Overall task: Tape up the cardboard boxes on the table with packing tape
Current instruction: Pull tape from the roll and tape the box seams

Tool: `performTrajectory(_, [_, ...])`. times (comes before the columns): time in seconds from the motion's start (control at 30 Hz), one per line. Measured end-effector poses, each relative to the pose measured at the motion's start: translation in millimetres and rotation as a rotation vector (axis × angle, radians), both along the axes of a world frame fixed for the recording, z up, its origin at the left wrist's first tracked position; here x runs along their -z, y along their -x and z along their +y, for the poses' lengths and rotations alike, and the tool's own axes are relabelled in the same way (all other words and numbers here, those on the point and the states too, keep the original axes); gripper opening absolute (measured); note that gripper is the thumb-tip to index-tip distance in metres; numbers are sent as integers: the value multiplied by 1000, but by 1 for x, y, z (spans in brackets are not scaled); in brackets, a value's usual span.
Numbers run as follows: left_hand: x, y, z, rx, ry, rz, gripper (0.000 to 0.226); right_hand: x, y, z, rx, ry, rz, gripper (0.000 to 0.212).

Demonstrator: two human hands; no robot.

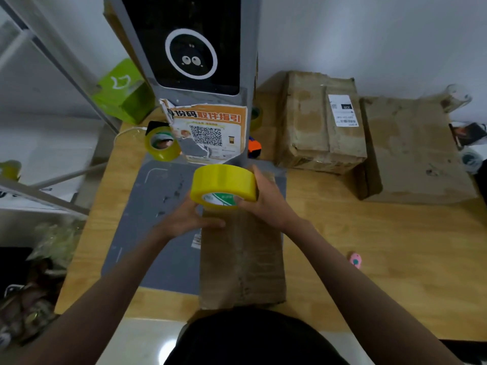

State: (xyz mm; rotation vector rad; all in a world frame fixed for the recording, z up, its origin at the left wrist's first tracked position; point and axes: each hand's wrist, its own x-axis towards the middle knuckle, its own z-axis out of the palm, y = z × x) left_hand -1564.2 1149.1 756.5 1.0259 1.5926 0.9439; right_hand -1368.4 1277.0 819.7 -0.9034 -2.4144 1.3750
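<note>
Starting a strip on the nearest cardboard box [242, 259], which lies on the table [369, 259] directly before the person. The right hand [266, 204] grips the yellow tape roll [223, 184] above the box's far end; the left hand [188, 219] rests there with fingers extended, seemingly pinning the free end. Advisably, anchor firmly, then draw the roll along the centre seam.

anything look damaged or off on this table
The orange poster on the grey kiosk is torn along its left edge and peeling. The two cardboard boxes at the back look stained and scuffed. The right hand holds the yellow tape roll normally.
</note>
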Motion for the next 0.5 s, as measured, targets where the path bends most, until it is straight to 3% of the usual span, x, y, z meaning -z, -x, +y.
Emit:
performTrajectory(0.17, [5, 0, 15, 83, 14, -37, 65, -2, 5, 2, -30, -78, -6, 69])
performTrajectory(0.27, [7, 5, 14, 100, -12, 13, 86, -11, 2, 8, -39, -177, -7, 60])
performTrajectory(0.37, [7, 8, 15, 80, -37, 214, 113, -26, -23, 32, -34, -320, 70, 45])
performTrajectory(0.5, [9, 7, 15, 54, -51, 232, 117, -33, -93, 80, 55, -566, -67, 46])
